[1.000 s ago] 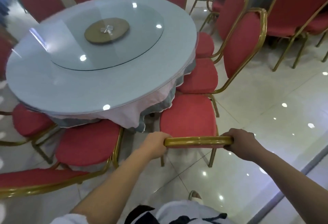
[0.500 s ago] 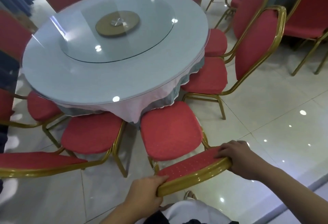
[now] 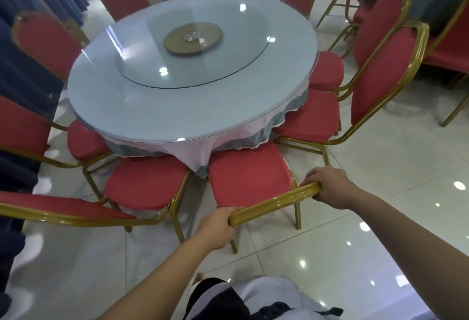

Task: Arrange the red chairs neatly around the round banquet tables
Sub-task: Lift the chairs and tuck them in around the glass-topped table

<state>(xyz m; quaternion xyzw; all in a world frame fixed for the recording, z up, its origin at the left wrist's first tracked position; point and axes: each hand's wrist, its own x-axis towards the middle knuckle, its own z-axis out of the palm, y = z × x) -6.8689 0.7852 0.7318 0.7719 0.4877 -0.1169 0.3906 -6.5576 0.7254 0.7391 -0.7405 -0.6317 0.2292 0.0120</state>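
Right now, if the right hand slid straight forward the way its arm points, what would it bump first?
Probably the red padded seat of the gold-framed chair that the right hand grips; beyond it hangs the pink tablecloth. Depth is unclear.

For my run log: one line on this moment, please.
left hand grips gold top rail | right hand grips same rail | red padded chair seat meets round glass-topped table cloth

Round table [image 3: 157, 106]: turntable [image 3: 193, 38] on its centre; chairs ringed around it, the nearest chair [image 3: 250, 180] at its near edge, neighbouring chair [image 3: 144, 185] just left, another chair [image 3: 380, 76] to the right.
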